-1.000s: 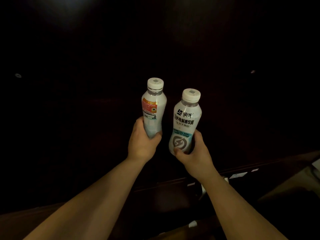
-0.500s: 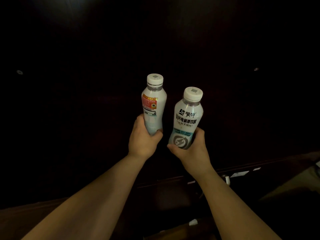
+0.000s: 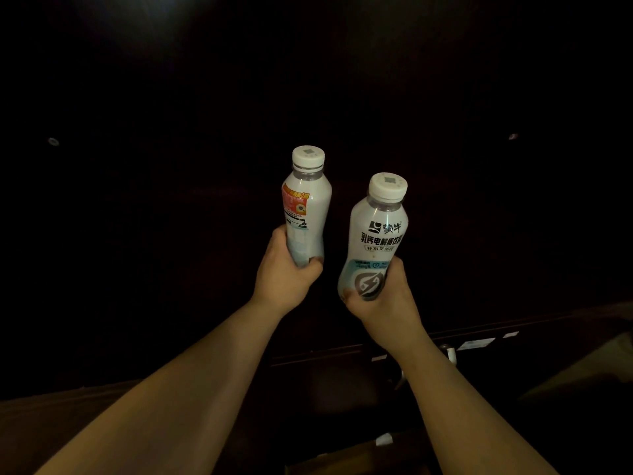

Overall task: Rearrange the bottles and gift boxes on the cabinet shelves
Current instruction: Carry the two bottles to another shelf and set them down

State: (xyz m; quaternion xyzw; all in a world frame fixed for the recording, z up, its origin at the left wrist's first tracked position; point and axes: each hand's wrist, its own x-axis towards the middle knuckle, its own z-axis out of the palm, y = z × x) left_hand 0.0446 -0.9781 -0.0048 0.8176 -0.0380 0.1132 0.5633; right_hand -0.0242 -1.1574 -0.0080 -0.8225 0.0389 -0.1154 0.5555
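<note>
We face a very dark cabinet point(image 3: 445, 97) that fills most of the frame; a shelf edge point(image 3: 479, 332) with pale tags runs across the lower right. We count two small bright fittings, one at upper left and one at upper right. We count two bottles, both white-capped and near upright, apart from each other at centre frame. Our left hand point(image 3: 284, 279) is closed around the base of the left bottle point(image 3: 308, 207); our right hand point(image 3: 387, 299) is closed around the base of the right bottle point(image 3: 373, 241).
</note>
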